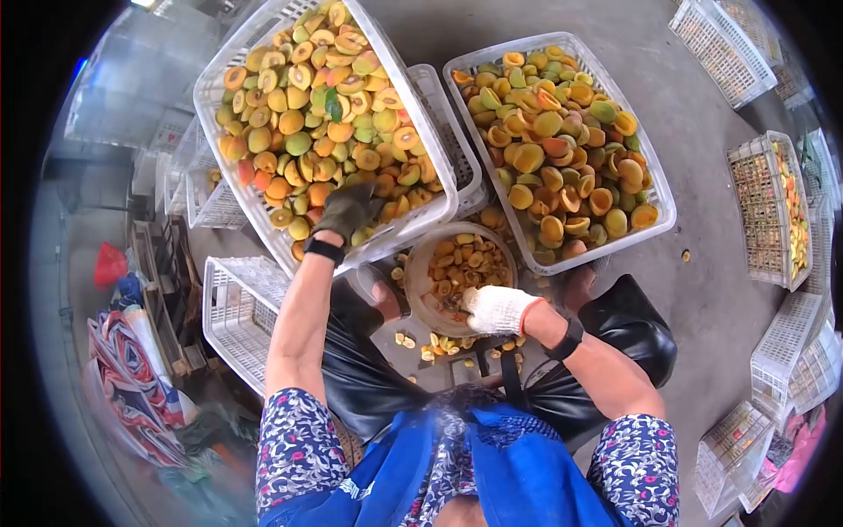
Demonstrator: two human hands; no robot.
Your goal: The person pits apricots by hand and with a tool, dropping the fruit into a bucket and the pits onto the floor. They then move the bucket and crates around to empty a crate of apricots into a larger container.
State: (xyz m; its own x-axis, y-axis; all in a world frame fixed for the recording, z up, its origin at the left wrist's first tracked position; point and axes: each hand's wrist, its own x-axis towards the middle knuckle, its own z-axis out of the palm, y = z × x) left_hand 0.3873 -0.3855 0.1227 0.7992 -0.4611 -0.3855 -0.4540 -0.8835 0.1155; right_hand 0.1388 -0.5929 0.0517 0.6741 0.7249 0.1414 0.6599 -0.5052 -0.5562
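Ahead, left hand (345, 211) closes on fruit (299, 142) in the crate (205, 92) — right hand (499, 309) clenched at the bowl (415, 263)'s rim.

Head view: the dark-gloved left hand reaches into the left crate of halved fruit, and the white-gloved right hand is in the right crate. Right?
No. The head view shows the right hand at the round bowl below the crates, not in the right crate. The left hand does reach into the left crate.

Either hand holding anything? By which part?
Cannot tell. Left hand lies on fruit in the crate; right hand is curled by the bowl rim, contents hidden.
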